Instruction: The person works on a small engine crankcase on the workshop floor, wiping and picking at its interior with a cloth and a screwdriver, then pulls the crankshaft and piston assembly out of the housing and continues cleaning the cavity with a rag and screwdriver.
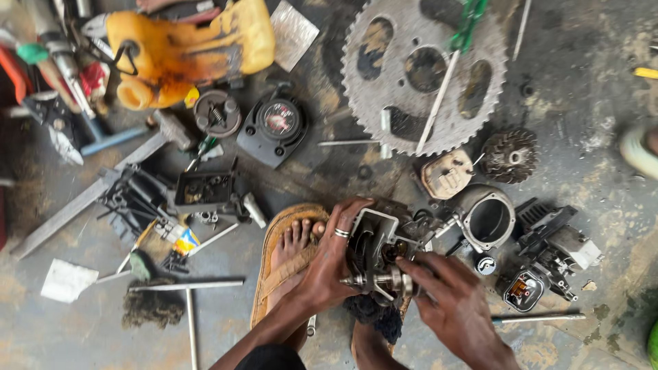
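My left hand (327, 264), with rings on two fingers, grips the left side of a small greasy engine crankcase (375, 241) held between my feet. My right hand (456, 308) pinches the metal shaft (384, 281) that sticks out of the crankcase's front. A dark rag (373, 314) lies under the part. My left foot in a tan sandal (277, 264) rests just left of the hands. The lower part of the crankcase is hidden by my hands.
On the stained concrete floor lie a large toothed sprocket (421, 72), a yellow fuel tank (185, 51), a black recoil starter cover (274, 127), a metal cylinder housing (486, 219), a finned flywheel (510, 156), a T-handle wrench (188, 294) and several loose tools at left.
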Demonstrator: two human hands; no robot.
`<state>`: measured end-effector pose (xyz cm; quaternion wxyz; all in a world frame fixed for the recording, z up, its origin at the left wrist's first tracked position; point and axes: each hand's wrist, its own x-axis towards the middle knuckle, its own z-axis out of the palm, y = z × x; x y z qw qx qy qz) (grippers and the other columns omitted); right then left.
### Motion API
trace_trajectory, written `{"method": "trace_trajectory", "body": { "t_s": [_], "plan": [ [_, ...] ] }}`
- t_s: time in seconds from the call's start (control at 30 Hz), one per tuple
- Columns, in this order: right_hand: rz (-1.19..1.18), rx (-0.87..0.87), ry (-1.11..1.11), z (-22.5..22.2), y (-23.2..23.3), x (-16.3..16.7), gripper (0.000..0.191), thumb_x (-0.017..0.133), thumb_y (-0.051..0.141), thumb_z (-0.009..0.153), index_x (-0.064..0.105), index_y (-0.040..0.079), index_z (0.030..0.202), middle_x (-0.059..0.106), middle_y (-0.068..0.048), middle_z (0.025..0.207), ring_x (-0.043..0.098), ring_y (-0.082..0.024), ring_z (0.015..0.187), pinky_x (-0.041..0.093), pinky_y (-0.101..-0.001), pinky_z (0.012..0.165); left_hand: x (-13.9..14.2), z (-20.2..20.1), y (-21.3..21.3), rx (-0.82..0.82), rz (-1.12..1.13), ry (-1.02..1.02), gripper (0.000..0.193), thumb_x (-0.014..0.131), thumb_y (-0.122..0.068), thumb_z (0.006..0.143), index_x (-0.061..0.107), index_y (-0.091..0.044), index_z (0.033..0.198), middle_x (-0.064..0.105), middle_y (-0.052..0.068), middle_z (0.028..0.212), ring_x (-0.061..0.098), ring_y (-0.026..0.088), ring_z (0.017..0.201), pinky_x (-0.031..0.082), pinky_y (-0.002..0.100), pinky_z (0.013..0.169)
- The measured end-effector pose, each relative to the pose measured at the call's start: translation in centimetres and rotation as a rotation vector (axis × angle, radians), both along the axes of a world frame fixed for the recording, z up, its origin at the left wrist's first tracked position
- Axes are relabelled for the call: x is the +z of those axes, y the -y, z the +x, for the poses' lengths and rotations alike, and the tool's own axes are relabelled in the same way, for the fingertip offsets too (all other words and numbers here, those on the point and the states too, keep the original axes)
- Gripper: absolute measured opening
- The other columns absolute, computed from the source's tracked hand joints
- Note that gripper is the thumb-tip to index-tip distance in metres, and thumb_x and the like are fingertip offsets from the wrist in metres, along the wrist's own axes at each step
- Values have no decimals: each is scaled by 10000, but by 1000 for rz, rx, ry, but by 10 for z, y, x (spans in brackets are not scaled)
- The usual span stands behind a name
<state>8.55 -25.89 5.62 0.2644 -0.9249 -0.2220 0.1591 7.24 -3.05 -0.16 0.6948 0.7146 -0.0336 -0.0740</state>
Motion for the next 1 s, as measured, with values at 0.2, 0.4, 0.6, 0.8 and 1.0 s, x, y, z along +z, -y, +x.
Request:
{"method": "trace_trajectory", "body": {
  "t_s": [0.2,0.4,0.6,0.8,1.0],
  "plan": [
    [293,-609,-364,-9,-12,-8,393,824,2,758,749,112,1128,808,-95,1008,733,-209,852,555,-356,696,-2,-3,0,-25,55,-71,1178,937,-85,574,355,-170,1594,386,175,1606,406,434,1508,411,521,1245],
    [-59,14,-12,3,-7,1,520,836,15,652,732,135,1147,766,-96,1023,692,-183,788,564,-293,651,-4,-1,-5,23,-47,41,1230,949,-141,556,292,-163,1596,366,183,1592,390,435,1501,347,537,1251],
    [241,-541,-282,-7,-21,0,403,826,-2,762,719,94,1138,787,-108,1000,713,-184,857,547,-292,687,0,-2,-9,-31,38,-47,1178,929,-93,583,325,-159,1593,376,162,1578,400,427,1492,370,537,1259],
    [197,-208,-73,-11,-21,3,434,778,-36,715,729,61,1135,760,-121,1051,747,-203,929,586,-288,707,-3,-2,-10,0,-79,-10,1183,957,-146,610,308,-183,1599,367,151,1589,417,420,1499,354,530,1241],
    [225,-332,-131,-20,-15,-10,374,773,-53,763,716,47,1118,757,-126,1006,725,-192,866,570,-270,691,-9,-2,-7,-23,-17,-63,1201,945,-121,545,335,-162,1579,383,160,1565,420,430,1468,362,557,1195]
  ]
}}
